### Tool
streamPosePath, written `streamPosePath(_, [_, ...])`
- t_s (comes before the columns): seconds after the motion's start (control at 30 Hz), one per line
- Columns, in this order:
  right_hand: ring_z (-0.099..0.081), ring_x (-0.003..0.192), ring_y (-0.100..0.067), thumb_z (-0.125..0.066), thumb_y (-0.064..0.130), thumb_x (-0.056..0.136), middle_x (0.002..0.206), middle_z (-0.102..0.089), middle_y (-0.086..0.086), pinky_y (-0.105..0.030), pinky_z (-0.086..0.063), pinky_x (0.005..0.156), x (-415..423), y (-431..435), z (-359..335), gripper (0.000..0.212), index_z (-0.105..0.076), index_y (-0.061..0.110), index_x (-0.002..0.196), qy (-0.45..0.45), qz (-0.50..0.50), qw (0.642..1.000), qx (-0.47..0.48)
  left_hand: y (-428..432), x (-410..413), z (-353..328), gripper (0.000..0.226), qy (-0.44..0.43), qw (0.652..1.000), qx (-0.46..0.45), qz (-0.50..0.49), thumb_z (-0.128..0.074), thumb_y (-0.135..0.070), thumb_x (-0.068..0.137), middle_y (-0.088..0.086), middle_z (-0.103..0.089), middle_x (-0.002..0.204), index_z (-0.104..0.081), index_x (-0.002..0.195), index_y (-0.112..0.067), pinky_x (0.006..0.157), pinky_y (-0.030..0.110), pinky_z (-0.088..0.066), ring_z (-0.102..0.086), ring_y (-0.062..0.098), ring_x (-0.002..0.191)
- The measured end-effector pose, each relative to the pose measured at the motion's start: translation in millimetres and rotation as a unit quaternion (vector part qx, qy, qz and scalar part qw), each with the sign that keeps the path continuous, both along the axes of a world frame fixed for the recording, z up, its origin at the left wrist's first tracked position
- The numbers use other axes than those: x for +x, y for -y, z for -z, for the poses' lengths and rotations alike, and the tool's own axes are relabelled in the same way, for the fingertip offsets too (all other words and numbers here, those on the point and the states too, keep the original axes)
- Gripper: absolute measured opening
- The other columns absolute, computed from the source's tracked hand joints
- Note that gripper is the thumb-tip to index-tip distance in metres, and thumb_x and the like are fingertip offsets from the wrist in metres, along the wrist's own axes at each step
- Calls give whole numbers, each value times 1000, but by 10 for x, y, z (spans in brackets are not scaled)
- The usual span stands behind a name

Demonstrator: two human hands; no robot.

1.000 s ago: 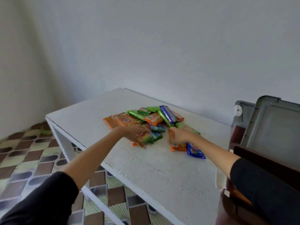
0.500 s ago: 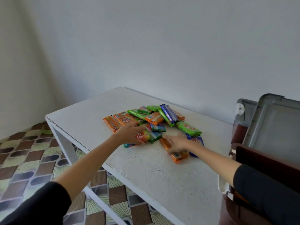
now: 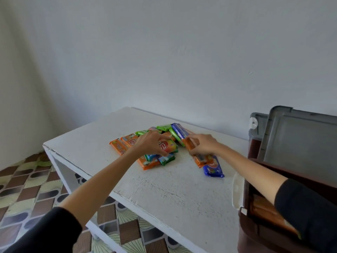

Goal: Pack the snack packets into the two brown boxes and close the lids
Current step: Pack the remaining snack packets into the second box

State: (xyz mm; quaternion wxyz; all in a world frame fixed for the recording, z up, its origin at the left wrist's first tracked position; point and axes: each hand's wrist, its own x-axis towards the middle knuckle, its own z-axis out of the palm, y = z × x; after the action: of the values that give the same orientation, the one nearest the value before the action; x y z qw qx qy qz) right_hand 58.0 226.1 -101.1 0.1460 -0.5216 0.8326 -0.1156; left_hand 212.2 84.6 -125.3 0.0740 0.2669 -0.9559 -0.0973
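Head view: our left hand (image 3: 151, 143) grips a red-logo packet (image 3: 168, 145), our right hand (image 3: 204, 146) pinches an orange packet (image 3: 188, 144) on the pile (image 3: 176, 131); slick wrappers may slip, scattering neighbours.

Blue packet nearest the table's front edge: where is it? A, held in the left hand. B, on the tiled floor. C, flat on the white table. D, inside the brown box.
C: the blue packet lies flat on the white table, just this side of the right hand.
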Motion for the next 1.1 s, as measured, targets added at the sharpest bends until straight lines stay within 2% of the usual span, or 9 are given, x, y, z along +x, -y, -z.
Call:
streamPosePath(0.17, [-49, 117, -25, -68, 33, 79, 137, -48, -5, -28, -41, 85, -292, -622, -552, 68, -36, 34, 140, -18, 48, 997, -48, -408, -420, -519, 68, -41, 997, -22, 58, -74, -51, 68, -1, -56, 110, -48, 130, -38, 76, 27, -42, -50, 14, 97])
streamPosePath(0.27, [-51, 117, -24, -68, 29, 79, 137, -47, -4, -31, -44, 88, -444, -1165, -755, 70, -35, 35, 140, -8, 89, 994, -66, -740, -662, -739, 67, -50, 991, -29, 122, -74, -49, 68, -2, -56, 111, -48, 129, -41, 79, 30, -45, -53, 15, 102])
streamPosePath(0.5, [-55, 96, -16, -71, 22, 78, 140, -45, -5, -19, -46, 65, -586, -2390, -734, 85, -20, 41, 144, -3, 149, 989, -15, -1755, -1190, -895, 65, -10, 948, -45, 315, -72, -50, 71, -1, -55, 117, -47, 131, -38, 83, 28, -44, -51, 15, 107])
streamPosePath(0.6, [-54, 106, -17, -75, 16, 74, 142, -43, -8, -25, -47, 80, -653, -2792, -563, 94, -18, 37, 146, 18, 184, 983, 0, -2194, -1394, -791, 65, 21, 919, -63, 388, -70, -49, 73, 1, -54, 116, -46, 132, -37, 84, 30, -46, -50, 16, 106])
streamPosePath(0.67, [-48, 119, -20, -77, 14, 70, 141, -43, -7, -25, -41, 84, -693, -3006, -421, 92, -24, 29, 145, 6, 197, 980, 22, -2435, -1498, -663, 66, 42, 901, -101, 420, -70, -49, 73, 0, -54, 113, -45, 133, -38, 79, 30, -46, -52, 16, 102])
streamPosePath(0.73, [-45, 122, -19, -80, 15, 64, 137, -45, -2, -27, -41, 91, -733, -3168, -276, 88, -34, 27, 138, -18, 177, 983, 45, -2586, -1579, -491, 66, 57, 890, -124, 436, -70, -47, 73, 0, -55, 114, -44, 134, -38, 75, 28, -44, -52, 16, 101])
streamPosePath(0.87, [-42, 114, -16, -81, 17, 59, 123, -46, 3, -26, -38, 93, -730, -3234, -2, 85, -39, 30, 133, -54, 116, 988, 87, -2688, -1664, -126, 67, 100, 889, -109, 433, -70, -45, 73, 0, -54, 116, -45, 134, -34, 74, 23, -39, -50, 14, 103])
streamPosePath(0.97, [-40, 117, -21, -80, 19, 64, 128, -43, 0, -33, -38, 100, -695, -3109, 221, 87, -35, 29, 137, -120, 94, 981, 121, -2721, -1674, 65, 66, 119, 885, -122, 434, -71, -43, 73, 0, -55, 118, -46, 132, -29, 77, 23, -39, -50, 14, 106])
streamPosePath(1.1, [-41, 122, -27, -78, 20, 69, 135, -41, -4, -35, -37, 102, -736, -2997, 416, 85, -32, 22, 140, -137, 75, 976, 151, -2723, -1706, 127, 68, 130, 882, -145, 429, -73, -39, 72, 2, -56, 121, -45, 132, -22, 85, 27, -42, -52, 18, 111])
